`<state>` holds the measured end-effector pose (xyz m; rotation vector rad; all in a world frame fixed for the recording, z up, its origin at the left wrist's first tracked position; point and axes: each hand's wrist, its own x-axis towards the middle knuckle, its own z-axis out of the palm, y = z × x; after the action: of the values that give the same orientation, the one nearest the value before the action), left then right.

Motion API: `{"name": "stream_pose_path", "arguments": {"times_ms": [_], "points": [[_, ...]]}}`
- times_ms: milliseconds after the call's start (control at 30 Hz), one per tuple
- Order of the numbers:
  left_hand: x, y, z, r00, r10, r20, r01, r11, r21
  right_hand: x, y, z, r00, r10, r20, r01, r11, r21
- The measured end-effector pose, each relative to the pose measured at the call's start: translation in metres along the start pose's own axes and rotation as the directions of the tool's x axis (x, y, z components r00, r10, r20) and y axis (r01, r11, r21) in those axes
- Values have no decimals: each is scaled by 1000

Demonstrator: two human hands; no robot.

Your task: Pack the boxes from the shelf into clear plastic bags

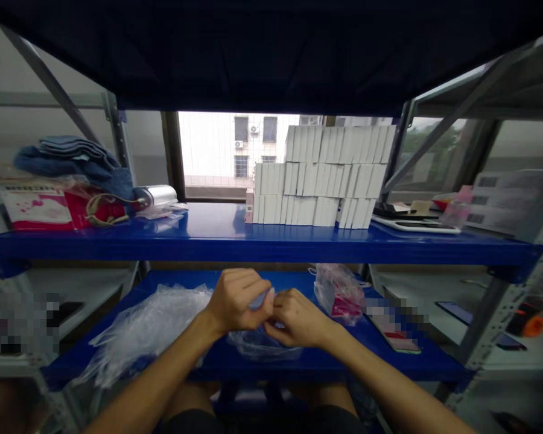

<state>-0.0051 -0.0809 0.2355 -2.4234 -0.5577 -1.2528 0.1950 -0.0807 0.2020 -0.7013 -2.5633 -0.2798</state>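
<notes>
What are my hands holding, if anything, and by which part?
That can't be told for certain: the left hand and right hand meet, fingers curled, over a clear plastic bag, but no gripped edge shows.

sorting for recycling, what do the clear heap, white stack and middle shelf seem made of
Clear heap: probably thin plastic film, glossy; it is see-through and crinkled.
White stack: likely card, matt, with straight edges and flat faces; could be plastic.
Middle shelf: apparently blue-painted metal; smooth, with shiny reflections.
</notes>
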Motion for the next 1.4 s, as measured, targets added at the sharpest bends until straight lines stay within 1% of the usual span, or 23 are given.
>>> {"name": "stream_pose_path", "arguments": {"times_ms": [33,67,100,133,167,233,267,300,333,367,400,467,533,633,767,867,933,1000,1167,1233,1333,1400], "points": [[17,0,-12,996,-31,-87,34,999,33,10,-12,-12,996,-66,-53,63,997,-55],[33,-5,-24,982,-96,-165,108,992,65,22,-21,-25,988,-110,-112,98,989,-110],[49,-12,-35,954,-178,-242,204,975,87,34,-28,-39,974,-131,-185,101,981,-166],[63,-23,-45,919,-273,-285,309,947,91,48,-31,-53,959,-130,-251,74,973,-220],[75,-36,-53,887,-355,-296,396,914,89,62,-32,-66,938,-97,-332,5,964,-267],[90,-65,-64,839,-489,-240,522,847,97,91,-25,-89,873,29,-487,-201,931,-304],[94,-78,-66,804,-559,-204,585,805,101,104,-20,-97,846,88,-525,-279,913,-297],[95,-89,-67,763,-632,-137,645,759,90,116,-14,-103,823,138,-551,-344,893,-291],[94,-98,-67,727,-684,-61,686,723,77,127,-8,-107,810,187,-556,-400,870,-289],[93,-104,-65,700,-714,4,712,699,71,136,-2,-109,806,237,-542,-445,847,-291],[91,-108,-63,687,-725,57,721,689,73,143,2,-109,807,288,-516,-483,824,-295],[89,-109,-60,694,-713,99,706,701,102,154,7,-107,811,389,-437,-543,779,-313],[88,-107,-58,700,-707,98,694,707,138,160,9,-104,805,469,-362,-583,738,-340],[90,-106,-59,683,-726,78,713,687,141,164,9,-102,793,530,-301,-609,702,-369],[91,-106,-61,675,-736,51,728,676,112,163,9,-103,801,522,-292,-598,711,-369],[91,-104,-61,671,-741,21,738,670,77,159,7,-104,808,455,-375,-580,729,-364],[91,-101,-62,669,-743,-11,742,668,51,157,6,-104,799,403,-445,-573,737,-360],[92,-98,-63,663,-748,-34,749,662,23,156,6,-104,793,385,-473,-571,740,-355],[94,-95,-65,651,-759,-22,759,650,16,158,11,-103,787,401,-469,-579,742,-339],[95,-95,-65,646,-763,-4,763,646,18,160,14,-102,791,439,-425,-589,733,-339],[95,-96,-65,643,-765,14,766,643,-2,162,17,-101,801,508,-318,-597,723,-348],[96,-96,-65,645,-764,13,764,645,-17,161,18,-100,808,499,-314,-587,734,-343]]}}
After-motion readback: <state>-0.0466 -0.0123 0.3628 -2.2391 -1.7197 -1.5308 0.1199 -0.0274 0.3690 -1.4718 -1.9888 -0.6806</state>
